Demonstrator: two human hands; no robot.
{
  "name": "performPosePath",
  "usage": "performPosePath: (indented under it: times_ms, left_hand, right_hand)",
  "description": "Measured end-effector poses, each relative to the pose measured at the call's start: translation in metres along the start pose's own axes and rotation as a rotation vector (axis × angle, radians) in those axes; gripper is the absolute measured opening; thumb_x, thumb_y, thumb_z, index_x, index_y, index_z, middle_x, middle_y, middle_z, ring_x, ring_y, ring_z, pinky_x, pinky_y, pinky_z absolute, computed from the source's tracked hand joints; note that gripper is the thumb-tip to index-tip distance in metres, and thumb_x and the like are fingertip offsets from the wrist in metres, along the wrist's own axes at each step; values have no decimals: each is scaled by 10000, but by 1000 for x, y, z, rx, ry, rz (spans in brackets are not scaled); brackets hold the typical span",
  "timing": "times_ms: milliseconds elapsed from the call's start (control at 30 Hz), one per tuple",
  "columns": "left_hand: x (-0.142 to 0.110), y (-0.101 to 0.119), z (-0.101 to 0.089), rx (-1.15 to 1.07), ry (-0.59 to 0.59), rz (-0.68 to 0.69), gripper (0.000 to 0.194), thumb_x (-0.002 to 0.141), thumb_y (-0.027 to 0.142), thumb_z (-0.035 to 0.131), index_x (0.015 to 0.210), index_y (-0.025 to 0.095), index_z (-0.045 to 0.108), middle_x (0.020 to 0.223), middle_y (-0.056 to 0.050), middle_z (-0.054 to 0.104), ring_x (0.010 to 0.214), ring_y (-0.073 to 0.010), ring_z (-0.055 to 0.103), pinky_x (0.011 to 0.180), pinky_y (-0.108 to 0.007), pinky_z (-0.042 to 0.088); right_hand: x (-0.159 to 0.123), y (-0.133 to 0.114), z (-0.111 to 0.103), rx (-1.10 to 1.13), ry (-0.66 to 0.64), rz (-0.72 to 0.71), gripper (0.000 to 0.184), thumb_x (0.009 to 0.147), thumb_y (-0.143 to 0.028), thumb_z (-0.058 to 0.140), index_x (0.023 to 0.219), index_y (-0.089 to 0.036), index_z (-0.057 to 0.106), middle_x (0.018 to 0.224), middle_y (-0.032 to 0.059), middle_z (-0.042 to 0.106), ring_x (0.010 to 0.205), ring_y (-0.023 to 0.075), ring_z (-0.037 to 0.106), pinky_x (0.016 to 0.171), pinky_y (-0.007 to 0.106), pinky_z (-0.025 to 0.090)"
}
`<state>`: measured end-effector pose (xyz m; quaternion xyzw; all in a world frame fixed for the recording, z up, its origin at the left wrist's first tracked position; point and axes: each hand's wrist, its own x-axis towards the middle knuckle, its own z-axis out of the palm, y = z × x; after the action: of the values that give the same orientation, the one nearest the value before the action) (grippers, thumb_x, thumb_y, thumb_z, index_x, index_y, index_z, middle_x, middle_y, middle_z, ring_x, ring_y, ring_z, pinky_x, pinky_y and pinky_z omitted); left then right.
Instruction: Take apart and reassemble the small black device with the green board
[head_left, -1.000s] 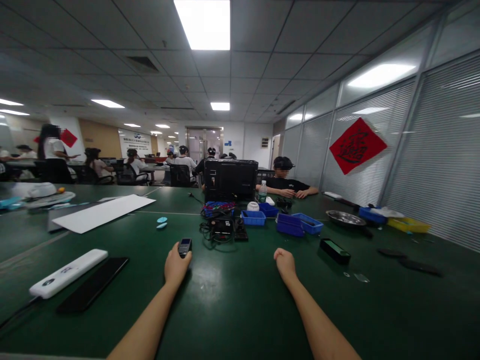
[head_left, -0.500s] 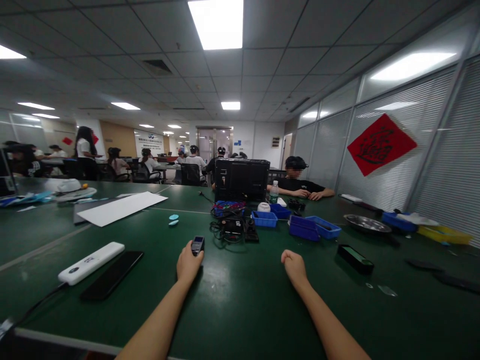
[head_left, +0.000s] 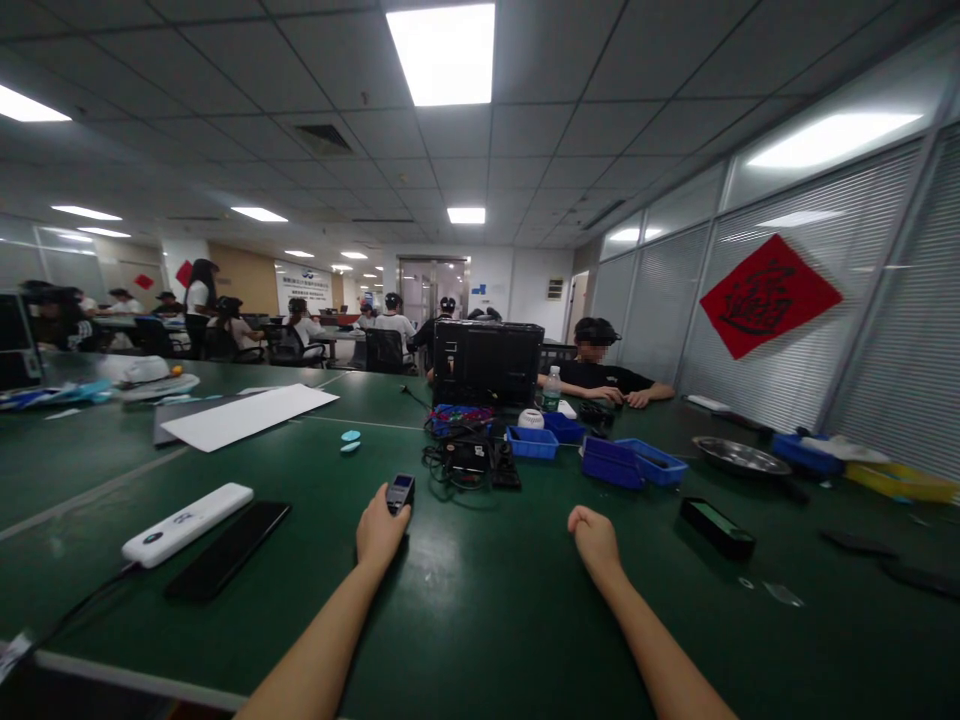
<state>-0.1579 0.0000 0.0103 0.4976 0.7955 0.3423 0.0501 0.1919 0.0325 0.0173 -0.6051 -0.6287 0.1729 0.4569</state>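
My left hand (head_left: pixel 381 530) is closed around a small dark handheld device with a little screen (head_left: pixel 401 488), held low at the green table (head_left: pixel 465 610). The device's upper end with its screen sticks out past my fingers; the lower part is hidden in my palm. Across from it, my right hand (head_left: pixel 595 536) rests on the table as a loose fist, and nothing shows in it. To the right of that fist lies a black open-topped box with a green inside (head_left: pixel 716 527). A black phone (head_left: pixel 229 548) and a white power strip (head_left: pixel 187 524) lie left of my left hand.
Beyond my hands sit a tangle of black cables and adapters (head_left: pixel 466 455), blue bins (head_left: pixel 532 443), a baseball (head_left: pixel 532 419) and a black computer case (head_left: pixel 487 362). A metal tray (head_left: pixel 741 456) stands farther right. A co-worker (head_left: pixel 600 370) sits across the table.
The whole view has shifted slightly, so everything appears a little to the right. Both hands keep their grip and place on the table.
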Motion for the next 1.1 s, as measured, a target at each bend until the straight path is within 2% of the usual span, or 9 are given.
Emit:
performPosePath:
  times_ms: [300,767,1100]
  left_hand:
    - [0,0,0,13,-19,-22,638,740,386,507,1309,168,318,1190,-117,547,1039,-251,537,822,-298,394]
    - [1,1,0,26,-17,-2,569,733,374,489,1255,174,383,1166,-104,563,1013,-228,547,787,-279,391]
    - [1,0,0,25,-17,-1,564,731,386,485,1245,176,392,1161,-105,564,1011,-226,546,778,-272,393]
  right_hand:
    - [1,1,0,-10,-11,2,160,563,-157,309,481,-200,439,458,-19,415,480,142,423,497,238,281]
    - [1,-4,-1,-35,-4,-30,163,524,-191,297,456,-204,444,462,-9,439,510,152,439,514,245,285]
    - [0,-1,0,-29,-34,-21,165,560,-170,304,472,-200,441,469,-14,437,500,143,434,513,238,293]
